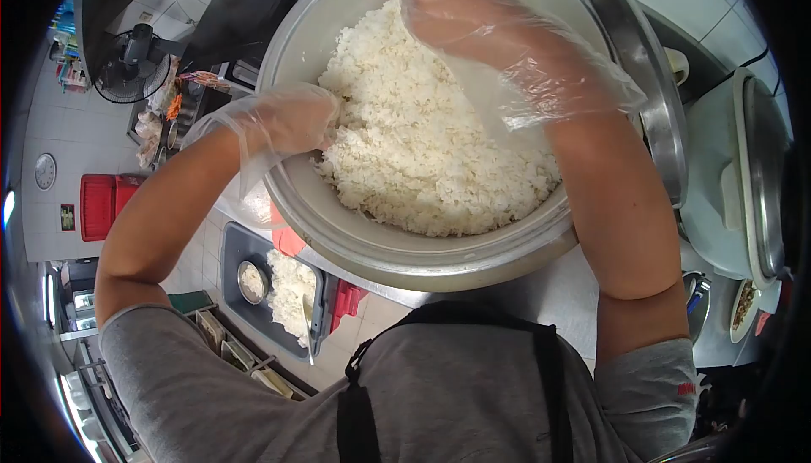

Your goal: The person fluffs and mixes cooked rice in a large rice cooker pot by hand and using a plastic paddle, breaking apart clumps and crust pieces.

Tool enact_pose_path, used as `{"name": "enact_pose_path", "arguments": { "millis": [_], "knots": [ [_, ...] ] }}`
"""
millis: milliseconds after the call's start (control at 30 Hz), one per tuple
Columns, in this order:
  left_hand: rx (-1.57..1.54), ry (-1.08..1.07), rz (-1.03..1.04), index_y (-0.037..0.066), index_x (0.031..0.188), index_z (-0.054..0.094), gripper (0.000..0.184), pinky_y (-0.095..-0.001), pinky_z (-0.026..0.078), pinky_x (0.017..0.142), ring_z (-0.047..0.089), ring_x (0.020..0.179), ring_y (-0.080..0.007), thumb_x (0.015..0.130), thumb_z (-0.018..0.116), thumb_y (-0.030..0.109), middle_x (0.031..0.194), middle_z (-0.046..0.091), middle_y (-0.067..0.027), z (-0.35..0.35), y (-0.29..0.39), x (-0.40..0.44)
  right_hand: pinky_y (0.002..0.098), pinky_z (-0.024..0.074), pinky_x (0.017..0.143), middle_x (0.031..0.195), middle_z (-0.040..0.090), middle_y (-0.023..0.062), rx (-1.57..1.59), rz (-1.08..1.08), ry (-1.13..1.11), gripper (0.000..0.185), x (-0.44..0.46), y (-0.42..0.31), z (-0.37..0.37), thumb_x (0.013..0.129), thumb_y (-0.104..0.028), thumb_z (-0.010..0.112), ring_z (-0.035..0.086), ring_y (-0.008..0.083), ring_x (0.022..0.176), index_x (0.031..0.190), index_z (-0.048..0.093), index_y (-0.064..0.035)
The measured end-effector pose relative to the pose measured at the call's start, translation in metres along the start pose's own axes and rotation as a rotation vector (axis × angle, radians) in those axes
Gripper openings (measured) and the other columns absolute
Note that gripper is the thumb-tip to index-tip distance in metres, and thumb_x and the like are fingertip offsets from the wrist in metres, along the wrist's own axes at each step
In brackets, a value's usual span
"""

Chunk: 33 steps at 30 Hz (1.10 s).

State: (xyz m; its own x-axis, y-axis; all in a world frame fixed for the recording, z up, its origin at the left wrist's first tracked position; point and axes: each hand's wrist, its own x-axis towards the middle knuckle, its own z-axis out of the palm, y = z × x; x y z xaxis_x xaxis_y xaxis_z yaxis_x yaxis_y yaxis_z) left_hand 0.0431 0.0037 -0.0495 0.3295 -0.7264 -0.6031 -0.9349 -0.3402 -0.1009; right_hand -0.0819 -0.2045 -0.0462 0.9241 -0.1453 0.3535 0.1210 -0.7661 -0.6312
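Note:
A large round metal pot [405, 270] full of cooked white rice [439, 150] stands right in front of me. My left hand [300, 121], in a clear plastic glove, is at the pot's left inner side against the rice. Its fingers look curled in, and whatever they may hold is hidden. Over the far side of the pot reaches my right hand [439, 2], also in a loose clear glove. Its fingers stretch to the left near the far inner wall, partly blurred by the plastic, with nothing visible in them.
A metal lid [646, 83] leans at the pot's right, beside a pale rice cooker [718, 176]. Below left, a grey tub [239, 247] holds rice, a small metal bowl [252, 282] and a spoon-like utensil. A black fan [131, 66] stands far left.

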Motion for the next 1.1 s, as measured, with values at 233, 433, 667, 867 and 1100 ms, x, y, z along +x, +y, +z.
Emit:
{"name": "enact_pose_path", "arguments": {
  "millis": [233, 433, 667, 867, 1100],
  "knots": [
    [-0.227, 0.051, 0.178, 0.007, 0.084, 0.051, 0.024, -0.042, 0.044, 0.074, 0.06, 0.084, -0.0365, 0.07, 0.071, 0.005, 0.078, 0.061, -0.013, 0.009, -0.007, 0.008, 0.0346, 0.044, 0.099, 0.127, 0.06, 0.0132, -0.006, -0.012, -0.005, 0.039, -0.007, 0.001, 0.0, 0.095, -0.011, 0.043, 0.056, 0.0243, 0.116, 0.133, 0.055, -0.0115],
    [-0.264, 0.048, 0.202, 0.007, 0.086, 0.049, 0.027, -0.0421, 0.044, 0.073, 0.06, 0.082, -0.0352, 0.068, 0.07, 0.003, 0.077, 0.058, -0.0118, 0.021, -0.007, 0.012, 0.035, 0.0431, 0.1, 0.128, 0.059, 0.0133, -0.003, -0.021, 0.002, 0.038, -0.006, -0.001, 0.001, 0.096, -0.012, 0.043, 0.056, 0.0248, 0.117, 0.132, 0.055, -0.0108],
    [0.07, -0.203, 0.147, 0.003, 0.105, 0.068, 0.038, -0.0374, 0.049, 0.079, 0.066, 0.091, -0.0315, 0.071, 0.079, 0.017, 0.095, 0.069, -0.0168, 0.002, -0.006, 0.011, 0.0354, 0.0421, 0.102, 0.13, 0.058, 0.0135, -0.013, -0.026, -0.009, 0.037, -0.012, -0.013, -0.004, 0.097, -0.013, 0.042, 0.055, 0.0253, 0.118, 0.132, 0.055, -0.0099],
    [0.17, -0.2, -0.178, 0.004, 0.09, 0.073, 0.029, -0.0375, 0.05, 0.078, 0.068, 0.088, -0.0299, 0.072, 0.076, 0.026, 0.088, 0.071, -0.0144, -0.046, -0.004, -0.009, 0.0357, 0.0412, 0.103, 0.131, 0.057, 0.0136, -0.052, 0.001, -0.015, 0.037, -0.017, -0.018, -0.006, 0.097, -0.014, 0.041, 0.054, 0.0258, 0.119, 0.131, 0.055, -0.0092],
    [0.09, -0.074, 0.058, 0.01, 0.089, 0.073, 0.029, -0.0401, 0.049, 0.076, 0.067, 0.087, -0.0303, 0.069, 0.08, 0.03, 0.087, 0.07, -0.012, -0.026, -0.043, 0.021, 0.0361, 0.0401, 0.105, 0.132, 0.056, 0.0137, -0.124, 0.086, -0.037, 0.036, -0.019, -0.018, -0.011, 0.098, -0.015, 0.041, 0.054, 0.0263, 0.12, 0.13, 0.055, -0.0083]
  ]
}}
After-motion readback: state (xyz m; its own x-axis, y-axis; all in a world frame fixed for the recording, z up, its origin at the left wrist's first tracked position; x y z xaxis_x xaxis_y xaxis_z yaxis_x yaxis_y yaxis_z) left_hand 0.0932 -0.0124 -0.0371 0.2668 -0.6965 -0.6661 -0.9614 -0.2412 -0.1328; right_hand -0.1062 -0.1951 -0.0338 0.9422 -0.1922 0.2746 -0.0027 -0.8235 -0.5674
